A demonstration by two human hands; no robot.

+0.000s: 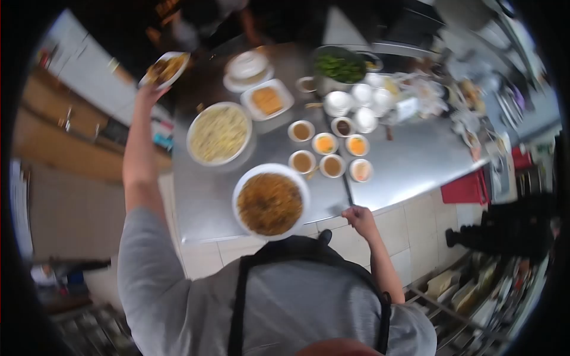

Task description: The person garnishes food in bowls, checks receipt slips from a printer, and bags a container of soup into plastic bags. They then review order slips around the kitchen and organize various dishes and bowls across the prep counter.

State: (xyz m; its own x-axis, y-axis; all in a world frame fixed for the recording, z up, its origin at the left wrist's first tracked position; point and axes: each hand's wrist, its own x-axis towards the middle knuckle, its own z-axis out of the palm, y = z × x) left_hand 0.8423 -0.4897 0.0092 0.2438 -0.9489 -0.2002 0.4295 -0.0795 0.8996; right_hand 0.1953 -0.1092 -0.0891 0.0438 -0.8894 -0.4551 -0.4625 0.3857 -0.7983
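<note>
At the upper left, my left hand point(153, 92) grips the near edge of a white dish of browned food point(166, 70), held out beyond the table's left side. My right hand point(358, 218) is closed at the table's front edge; what it holds, if anything, is too small to make out. Between my arms, a large white bowl of brown noodle-like food point(270, 203) stands at the front edge. Behind it is a wide bowl of pale food point(219, 133). A square white dish point(268, 99) with an orange-brown block stands beside that bowl.
Several small sauce cups point(325, 144) stand mid-table. Behind them are stacked white cups point(363, 95), a pot of greens point(339, 66) and plastic bags point(418, 92). A lidded white bowl point(247, 65) is at the back. Another person's arm point(249, 26) shows beyond. A red bin point(464, 187) stands right.
</note>
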